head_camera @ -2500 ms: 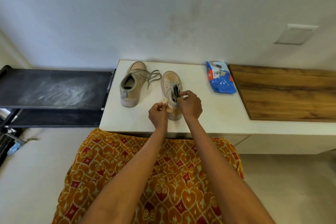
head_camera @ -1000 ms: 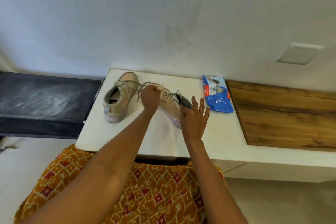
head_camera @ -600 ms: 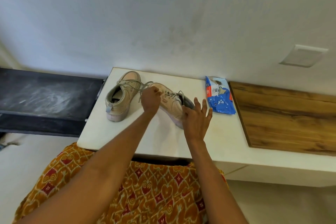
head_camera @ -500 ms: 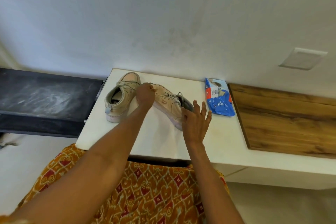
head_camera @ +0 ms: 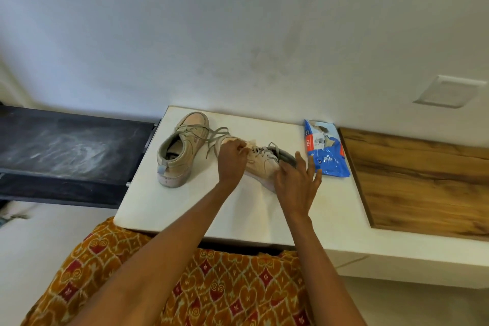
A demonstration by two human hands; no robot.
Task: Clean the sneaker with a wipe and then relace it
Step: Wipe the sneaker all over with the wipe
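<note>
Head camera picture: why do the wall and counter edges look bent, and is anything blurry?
Head view: a wide-angle lens bows the white counter edge and dark shelf; light is soft and even, with no glare; the right hand steadying the sneaker looks slightly smeared, while the blue wipes pack stays fairly crisp.

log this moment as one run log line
step: wiping | left hand: presses wipe on tilted sneaker | right hand: steadies heel, fingers spread

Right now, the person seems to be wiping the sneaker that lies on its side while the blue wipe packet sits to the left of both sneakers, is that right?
Not quite: in the head view the blue wipe packet sits to the right of both sneakers, beside the wooden board. The rest holds: the left hand wipes the tipped sneaker.
</note>
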